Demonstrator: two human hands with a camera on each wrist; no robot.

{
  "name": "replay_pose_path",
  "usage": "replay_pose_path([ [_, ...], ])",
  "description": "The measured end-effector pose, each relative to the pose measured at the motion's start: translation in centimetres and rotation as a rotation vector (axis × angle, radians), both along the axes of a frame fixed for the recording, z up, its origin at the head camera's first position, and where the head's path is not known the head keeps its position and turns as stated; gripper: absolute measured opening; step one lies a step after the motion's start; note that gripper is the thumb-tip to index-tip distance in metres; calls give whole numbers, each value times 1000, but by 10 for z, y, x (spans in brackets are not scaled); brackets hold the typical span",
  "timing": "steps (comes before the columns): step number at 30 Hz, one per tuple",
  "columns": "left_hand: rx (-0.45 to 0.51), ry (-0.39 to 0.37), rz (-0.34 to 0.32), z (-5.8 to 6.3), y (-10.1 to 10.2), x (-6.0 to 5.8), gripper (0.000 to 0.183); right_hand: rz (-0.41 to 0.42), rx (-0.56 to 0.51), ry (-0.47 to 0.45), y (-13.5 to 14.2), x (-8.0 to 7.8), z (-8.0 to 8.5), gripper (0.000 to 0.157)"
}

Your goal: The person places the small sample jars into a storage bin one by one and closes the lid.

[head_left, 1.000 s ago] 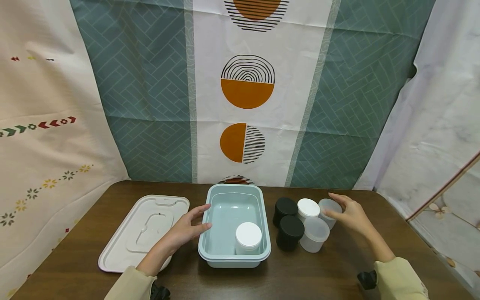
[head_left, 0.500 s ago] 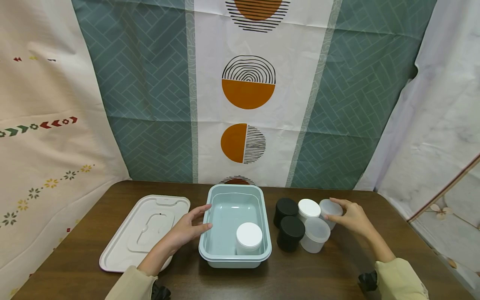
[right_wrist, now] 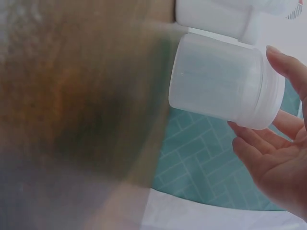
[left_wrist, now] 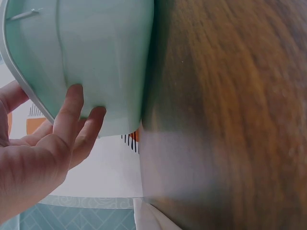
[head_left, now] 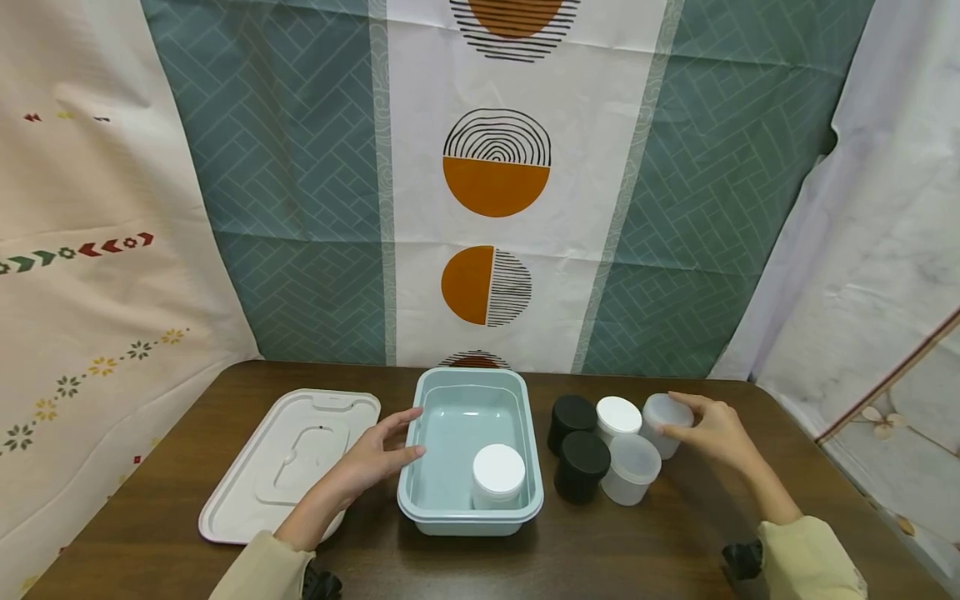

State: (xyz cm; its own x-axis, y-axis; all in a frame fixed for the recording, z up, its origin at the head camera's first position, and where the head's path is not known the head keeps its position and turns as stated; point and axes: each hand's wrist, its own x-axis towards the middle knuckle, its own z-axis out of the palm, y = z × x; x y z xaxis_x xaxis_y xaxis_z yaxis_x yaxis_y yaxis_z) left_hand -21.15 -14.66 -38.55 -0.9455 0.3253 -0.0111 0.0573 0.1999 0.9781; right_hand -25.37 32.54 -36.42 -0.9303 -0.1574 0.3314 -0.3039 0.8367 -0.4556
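In the head view my left hand [head_left: 375, 454] holds the left rim of a pale blue plastic bin [head_left: 442, 475]. The left wrist view shows its fingers [left_wrist: 68, 112] against the bin's outer wall, with the thumb at the rim. A white-lidded jar [head_left: 498, 475] stands upright in the bin's near right part. My right hand [head_left: 712, 429] grips a translucent jar [head_left: 666, 417] near its top, between thumb and fingers. In the right wrist view this jar [right_wrist: 216, 79] looks see-through, with a frosted lid. Its base is at the tabletop; whether it touches cannot be told.
Left of the gripped jar stand another translucent jar [head_left: 630, 471], a white-lidded jar [head_left: 618, 417] and two black jars, one behind [head_left: 572, 421] and one nearer [head_left: 581, 467]. A white lid [head_left: 288, 467] lies flat on the brown table [head_left: 600, 554] at left. Curtains hang behind.
My right hand has taken hold of the rear translucent jar and shifted it slightly right, away from the white-lidded jar. My left hand and the bin have stayed in place.
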Motion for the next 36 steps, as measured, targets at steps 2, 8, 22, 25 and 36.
replay_pose_path([
  [2,2,-1,0,0,0,0,64,-6,1,10,0,1,4,63],
  [8,-2,-6,2,1,0,0,63,-14,-4,67,0,3,18,59],
  [22,0,-16,25,0,0,-1,60,19,-80,195,-16,10,57,53],
  [25,1,-6,12,-1,0,-1,61,44,-103,206,-24,11,62,52],
  [36,2,-17,30,-2,0,-1,61,147,-128,194,-63,14,73,51],
])
